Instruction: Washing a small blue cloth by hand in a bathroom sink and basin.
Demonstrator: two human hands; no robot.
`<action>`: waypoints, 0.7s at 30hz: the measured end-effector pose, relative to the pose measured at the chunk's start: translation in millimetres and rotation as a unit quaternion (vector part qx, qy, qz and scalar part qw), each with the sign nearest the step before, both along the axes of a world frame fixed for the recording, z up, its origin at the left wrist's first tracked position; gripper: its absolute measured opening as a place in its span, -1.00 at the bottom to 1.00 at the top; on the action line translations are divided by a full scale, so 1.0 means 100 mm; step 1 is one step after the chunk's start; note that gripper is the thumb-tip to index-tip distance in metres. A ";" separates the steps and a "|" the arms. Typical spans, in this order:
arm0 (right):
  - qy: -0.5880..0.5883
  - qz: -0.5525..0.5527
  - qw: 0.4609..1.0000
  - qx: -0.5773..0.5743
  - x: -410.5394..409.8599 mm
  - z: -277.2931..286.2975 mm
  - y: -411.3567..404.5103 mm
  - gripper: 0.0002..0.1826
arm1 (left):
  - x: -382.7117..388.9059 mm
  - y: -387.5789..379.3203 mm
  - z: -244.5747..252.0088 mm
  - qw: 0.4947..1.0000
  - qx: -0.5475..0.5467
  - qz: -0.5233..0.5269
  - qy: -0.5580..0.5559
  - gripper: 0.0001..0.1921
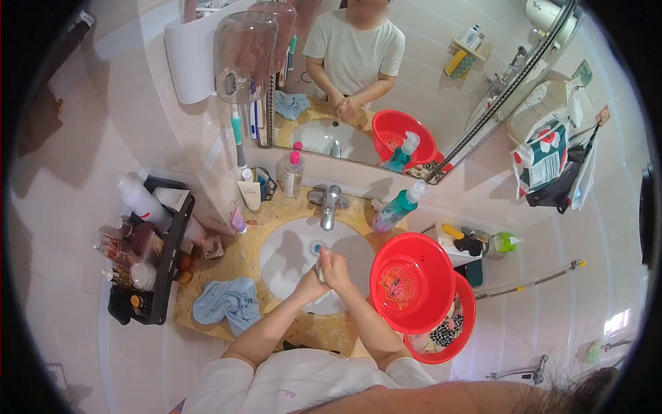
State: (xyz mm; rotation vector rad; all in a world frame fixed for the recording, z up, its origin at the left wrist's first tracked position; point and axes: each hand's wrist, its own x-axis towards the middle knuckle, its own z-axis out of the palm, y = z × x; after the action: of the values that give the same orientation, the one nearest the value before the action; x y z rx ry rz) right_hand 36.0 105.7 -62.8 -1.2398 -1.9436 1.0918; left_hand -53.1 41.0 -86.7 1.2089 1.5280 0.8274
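Over the white washbasin (284,259), my left hand (312,283) and my right hand (336,269) are pressed together. A small whitish thing shows between them; whether it is soap, foam or something else, I cannot tell. The chrome faucet (329,207) stands just beyond my hands, and no water stream is visible from it. The mirror above shows the same clasped hands in front of a white T-shirt. A crumpled light-blue cloth (227,302) lies on the stone-patterned counter to the left of the basin.
Right of the basin, a red plastic basin (414,321) overlaps another holding patterned fabric. A teal pump bottle (395,209) stands behind. At left are a black rack (173,259) of cosmetics, a cream tube (250,194) and a pink-capped bottle (292,176). Bags (543,160) hang on the right wall.
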 end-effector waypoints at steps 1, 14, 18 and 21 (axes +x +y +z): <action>0.012 0.003 0.999 0.039 -0.03 -0.08 0.03 -0.63 | -0.02 -0.01 -0.13 0.999 0.040 0.015 0.018 -0.45; 0.586 0.057 0.633 -0.503 -0.20 -0.48 1.21 -0.73 | -0.71 0.12 -0.27 0.988 -0.126 0.093 -0.017 -0.44; 0.602 0.034 0.689 -0.402 -0.21 0.07 1.26 -0.68 | -0.82 0.23 -0.55 0.988 -0.108 0.107 0.012 -0.40; 0.514 -0.007 0.782 -0.352 -0.17 0.22 1.19 -0.64 | -0.83 0.42 -1.39 0.982 0.027 0.170 -0.082 -0.39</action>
State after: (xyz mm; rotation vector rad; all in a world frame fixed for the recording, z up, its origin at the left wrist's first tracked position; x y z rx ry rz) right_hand 19.4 224.3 -40.7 -0.6472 -0.6768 2.0208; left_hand -136.0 82.5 -226.0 0.9029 1.6045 1.1708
